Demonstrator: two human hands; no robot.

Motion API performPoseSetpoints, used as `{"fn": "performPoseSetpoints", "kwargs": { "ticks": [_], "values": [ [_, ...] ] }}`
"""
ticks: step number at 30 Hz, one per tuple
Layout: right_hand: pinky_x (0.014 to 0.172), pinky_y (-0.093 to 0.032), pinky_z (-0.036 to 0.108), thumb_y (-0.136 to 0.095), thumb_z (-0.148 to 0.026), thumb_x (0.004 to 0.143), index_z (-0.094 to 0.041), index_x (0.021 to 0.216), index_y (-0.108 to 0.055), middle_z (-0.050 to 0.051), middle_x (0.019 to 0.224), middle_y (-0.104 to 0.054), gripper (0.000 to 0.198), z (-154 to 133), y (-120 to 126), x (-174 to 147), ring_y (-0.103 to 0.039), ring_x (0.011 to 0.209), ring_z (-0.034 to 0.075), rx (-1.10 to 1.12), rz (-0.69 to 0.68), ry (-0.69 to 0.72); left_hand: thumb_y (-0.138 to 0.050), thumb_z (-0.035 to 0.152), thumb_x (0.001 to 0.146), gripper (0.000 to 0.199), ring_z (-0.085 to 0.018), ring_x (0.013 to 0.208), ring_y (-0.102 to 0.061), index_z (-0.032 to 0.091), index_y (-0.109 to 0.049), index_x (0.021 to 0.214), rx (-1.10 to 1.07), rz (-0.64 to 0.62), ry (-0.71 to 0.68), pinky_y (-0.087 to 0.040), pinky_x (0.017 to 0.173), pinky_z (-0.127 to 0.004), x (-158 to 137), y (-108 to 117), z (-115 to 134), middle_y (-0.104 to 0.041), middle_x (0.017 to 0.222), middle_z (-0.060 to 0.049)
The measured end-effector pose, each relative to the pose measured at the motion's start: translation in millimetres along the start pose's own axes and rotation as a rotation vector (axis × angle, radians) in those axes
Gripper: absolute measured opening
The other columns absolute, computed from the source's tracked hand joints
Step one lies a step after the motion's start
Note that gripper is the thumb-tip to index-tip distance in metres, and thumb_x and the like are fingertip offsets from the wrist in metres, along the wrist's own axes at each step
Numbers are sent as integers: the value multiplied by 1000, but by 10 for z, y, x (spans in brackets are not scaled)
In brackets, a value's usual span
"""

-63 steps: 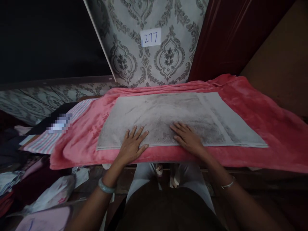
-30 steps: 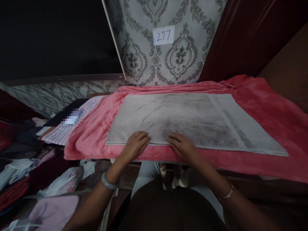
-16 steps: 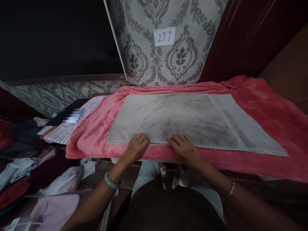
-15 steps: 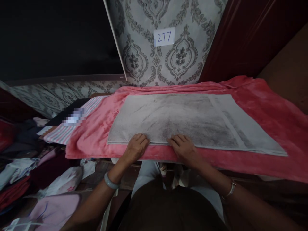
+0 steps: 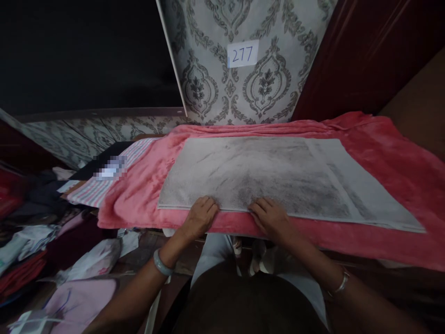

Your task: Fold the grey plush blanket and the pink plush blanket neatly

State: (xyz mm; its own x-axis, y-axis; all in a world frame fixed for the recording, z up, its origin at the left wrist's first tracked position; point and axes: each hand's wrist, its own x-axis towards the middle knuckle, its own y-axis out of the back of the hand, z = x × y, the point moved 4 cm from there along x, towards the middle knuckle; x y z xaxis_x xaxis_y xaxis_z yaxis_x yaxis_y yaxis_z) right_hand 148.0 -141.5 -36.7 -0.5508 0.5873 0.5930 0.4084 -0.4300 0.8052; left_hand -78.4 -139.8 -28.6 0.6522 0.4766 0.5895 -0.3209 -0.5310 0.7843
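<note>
A grey folded towel [image 5: 250,167] with a plain band near its right end lies flat on a pink fleece blanket [image 5: 139,185]. Left of the middle of the towel's near edge, my left hand [image 5: 201,214] is closed over that edge, fingers curled on top. My right hand [image 5: 269,215] grips the same edge a short way to the right. The layers of the fold show as thin lines along the front. Both thumbs are mostly hidden.
A striped cloth [image 5: 86,192] sticks out from under the blanket at left. Behind stand a dark TV screen [image 5: 90,55] and a patterned wall with a paper marked 277 [image 5: 242,54]. Clothes and bags, with a pink cushion-like item [image 5: 81,299], lie low at left.
The view has shifted slightly, moving the scene a little to the right. Both hands stay at the towel's near edge, and the towel keeps its shape.
</note>
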Motion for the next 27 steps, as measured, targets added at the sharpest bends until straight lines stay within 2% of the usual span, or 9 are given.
{"fn": "performPoseSetpoints", "kwargs": {
  "ticks": [3,8,16,19,24,27],
  "values": [
    [73,-41,34,-50,-12,96,-19,92,-66,7,85,-63,18,51,-22,5,-53,81,22,49,-16,13,-43,11,100,23,-19,78,-48,18,-57,82,12,2,-10,-43,72,-33,13,3,-3,-55,77,-5],
    [72,-41,33,-45,-8,96,-18,88,-63,7,82,-62,23,78,-27,-16,-51,78,21,71,39,62,-41,11,100,23,-20,80,-49,17,-58,86,15,-20,-30,-43,73,-34,-24,-26,-6,-56,80,-5],
    [72,-41,34,-43,-8,97,-18,88,-64,7,83,-63,25,53,-61,-60,-51,79,21,35,59,50,-43,15,101,20,-20,82,-51,17,-60,90,74,-140,-53,-43,74,-34,-45,-23,9,-58,82,-5],
    [72,-41,34,-42,-7,97,-19,87,-65,8,86,-65,27,57,-80,-74,-53,80,21,26,42,37,-44,16,101,18,-21,85,-52,17,-61,96,114,-189,-35,-42,75,-35,-106,48,-97,-60,86,-6],
    [70,-41,35,-45,-13,98,-19,86,-65,7,83,-65,24,61,-99,-79,-53,77,22,51,33,13,-46,14,99,19,-23,89,-53,18,-63,107,191,-197,43,-43,75,-37,-379,218,-424,-64,94,-9],
    [69,-41,34,-44,-13,99,-19,85,-64,7,81,-64,25,43,-81,-65,-52,75,21,61,52,26,-46,12,98,20,-24,90,-54,19,-64,104,218,-226,112,-44,78,-38,-534,283,-560,-64,96,-9]
  ]
}}
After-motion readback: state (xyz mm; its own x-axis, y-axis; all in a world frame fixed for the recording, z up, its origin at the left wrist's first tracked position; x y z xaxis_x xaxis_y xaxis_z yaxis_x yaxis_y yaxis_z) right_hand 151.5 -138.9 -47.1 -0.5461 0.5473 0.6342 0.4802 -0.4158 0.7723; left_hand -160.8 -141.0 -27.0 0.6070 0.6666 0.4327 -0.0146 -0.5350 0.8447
